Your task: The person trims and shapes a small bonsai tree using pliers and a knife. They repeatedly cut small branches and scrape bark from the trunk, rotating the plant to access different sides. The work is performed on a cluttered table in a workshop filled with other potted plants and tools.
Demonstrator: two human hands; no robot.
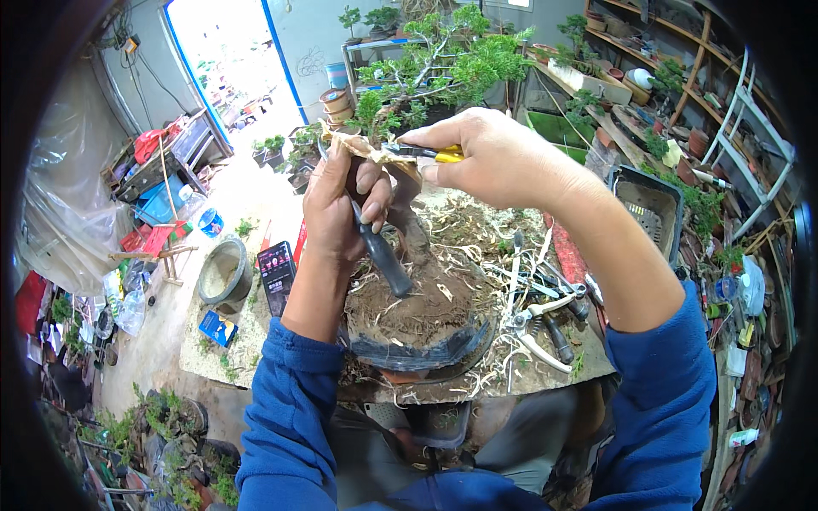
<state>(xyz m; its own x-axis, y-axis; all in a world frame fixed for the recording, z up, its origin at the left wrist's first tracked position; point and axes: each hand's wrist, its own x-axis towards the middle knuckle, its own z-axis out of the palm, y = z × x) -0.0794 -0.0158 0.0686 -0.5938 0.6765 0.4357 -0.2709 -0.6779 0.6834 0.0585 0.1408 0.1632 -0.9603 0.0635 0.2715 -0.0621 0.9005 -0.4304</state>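
A bonsai tree [417,77] with green foliage rises from a mound of soil [400,307] in a dark, round, shallow pot [417,351] in front of me. My left hand [339,192] is closed around a carving tool with a dark handle [385,260], which points down toward the soil. Its thumb touches a pale, stripped piece of wood [362,149] on the trunk. From the right, my right hand [481,157] grips yellow-handled pliers [448,154]. Their metal jaws are at the pale wood, close to the left hand's fingers; the tips are partly hidden.
Wood shavings and several hand tools [545,319] lie right of the pot. A smartphone [276,277], a grey bucket [226,271] and a small blue box [218,328] stand or lie left. A black plastic crate [649,209] sits at the right; shelves [690,85] line the back right.
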